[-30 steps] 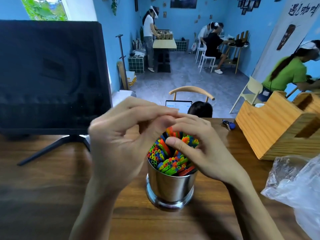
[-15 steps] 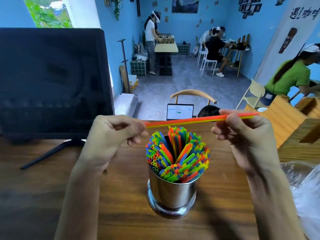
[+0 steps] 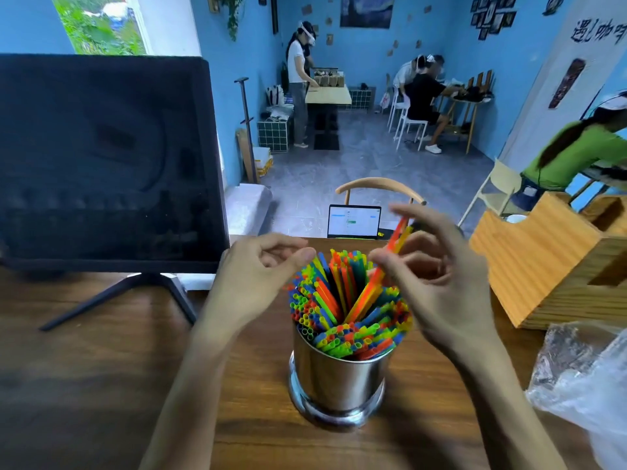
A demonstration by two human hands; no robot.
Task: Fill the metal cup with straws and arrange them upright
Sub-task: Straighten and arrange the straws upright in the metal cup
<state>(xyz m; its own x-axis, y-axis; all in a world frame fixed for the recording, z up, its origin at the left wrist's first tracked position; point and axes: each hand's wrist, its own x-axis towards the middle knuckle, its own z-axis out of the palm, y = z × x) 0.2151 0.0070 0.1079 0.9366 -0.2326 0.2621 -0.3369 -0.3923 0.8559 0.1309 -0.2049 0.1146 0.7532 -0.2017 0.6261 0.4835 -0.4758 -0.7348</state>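
Crowding is the main hazard here: the metal cup [image 3: 337, 378], standing on the wooden table [image 3: 84, 368] between both forearms, is already packed with coloured straws [image 3: 342, 310] whose tops fan outward. The right hand [image 3: 437, 279] pinches an orange and a yellow straw [image 3: 390, 262], tilted, with their lower ends pushed into the middle of the bundle. Forced down into so tight a pack, they would likely buckle, or wedge their neighbours further out of upright. The left hand [image 3: 258, 276] hovers just left of the straw tops, thumb and fingers loosely curved and holding nothing, so nothing steadies the cup, and a sideways shove could tip it. No brand shows on the cup or straws. Large dark characters on the white wall panel [image 3: 597, 32] at upper right are cut off and I cannot read them; the small screen [image 3: 354, 220] beyond the table is too small to read.
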